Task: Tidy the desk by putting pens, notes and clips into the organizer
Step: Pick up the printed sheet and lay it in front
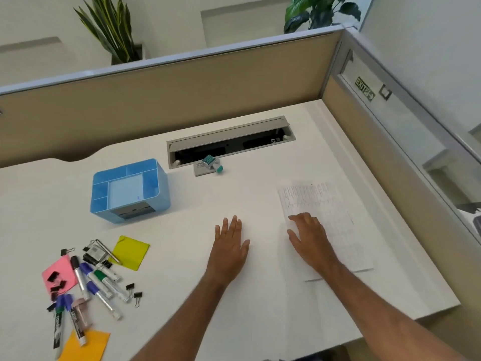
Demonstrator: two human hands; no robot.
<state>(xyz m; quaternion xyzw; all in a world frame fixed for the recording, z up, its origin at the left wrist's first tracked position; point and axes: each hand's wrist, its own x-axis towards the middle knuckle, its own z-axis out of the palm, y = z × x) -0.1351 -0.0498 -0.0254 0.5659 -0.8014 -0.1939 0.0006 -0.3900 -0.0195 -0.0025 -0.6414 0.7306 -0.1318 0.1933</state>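
A blue desk organizer (156, 186) stands on the white desk (247, 183) at centre left, its compartments showing no items. Below it to the left lies a pile of markers (96, 285), black binder clips (135, 290) and sticky notes: yellow (131, 252), pink (61, 269), orange (88, 346). My left hand (230, 246) lies flat on the bare desk, fingers straight. My right hand (311, 238) rests palm down on a printed paper sheet (333, 204) at the right, fingers relaxed.
A cable tray (229, 143) with a raised lid is set into the desk at the back. A small teal-and-white stamp (212, 164) lies in front of it. Beige partition walls (182, 87) close off the back and right sides.
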